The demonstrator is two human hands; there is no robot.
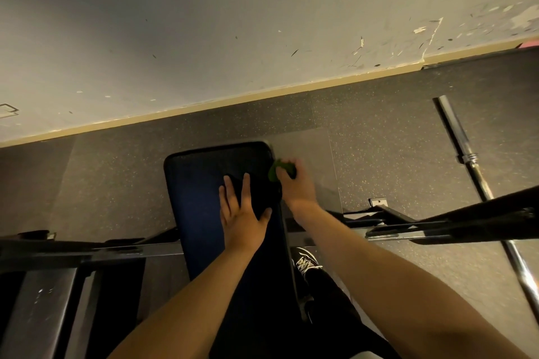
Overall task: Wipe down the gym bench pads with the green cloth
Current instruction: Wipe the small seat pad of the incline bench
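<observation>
Wiping is under way; how much of the bench pad (201, 183) is already clean cannot be told, since the dark surface shows no streaks. The right hand (296, 183) grips the bunched green cloth (275, 170) against the pad's side edge at about 2 o'clock, near the far end. The left hand (242, 213) lies flat on the pad, fingers straight, holding nothing. By my judgement the near length remains. A barbell (478, 172) lies on the floor at 3 o'clock, well apart. The steel frame (87, 251) crosses at 9 o'clock and may hinder reaching the underside.
</observation>
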